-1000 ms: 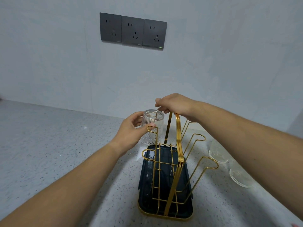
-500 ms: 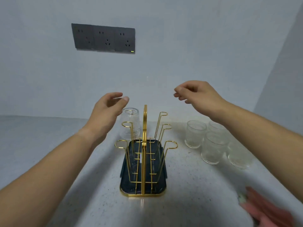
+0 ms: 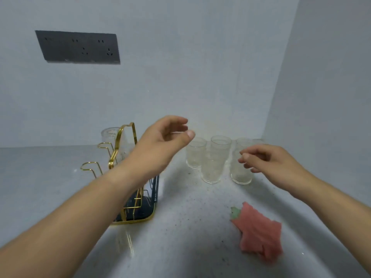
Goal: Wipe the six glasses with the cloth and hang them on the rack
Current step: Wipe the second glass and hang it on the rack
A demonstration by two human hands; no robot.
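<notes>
High on the wall at far left, a dark grey three-socket panel (image 3: 78,47). Below it, on the speckled grey stone counter (image 3: 180,227), a gold wire rack on a dark tray (image 3: 140,212), with one clear ribbed glass (image 3: 109,137) mouth down over a far prong; nearer prongs bare.

Across the rack's right side, the left hand (image 3: 160,145): fingers loosely curved, thumb apart from them. Holds nothing; hangs in the air, pointed toward the tumblers.

Next, a tight cluster of clear textured tumblers (image 3: 212,169), upright near the corner. At least four; perhaps a fifth rim behind, too faint to count.

In front of the rightmost ones, the right hand (image 3: 273,163), also loosely curled. Grips nothing; no contact visible.

Nearest, to the right, a crumpled pink cloth (image 3: 259,231) on the counter, untouched.

Probably between glasses: one hung, the rest still to wipe.

Possible trouble from here:
- Tipping a neighbour while lifting one tumbler out of so close a bunch.
- Catching the rack's tall handle or a prong with the left forearm so near above it, and shaking the hung glass loose.
- Losing smooth glass from a bare grip before fetching the cloth.
</notes>
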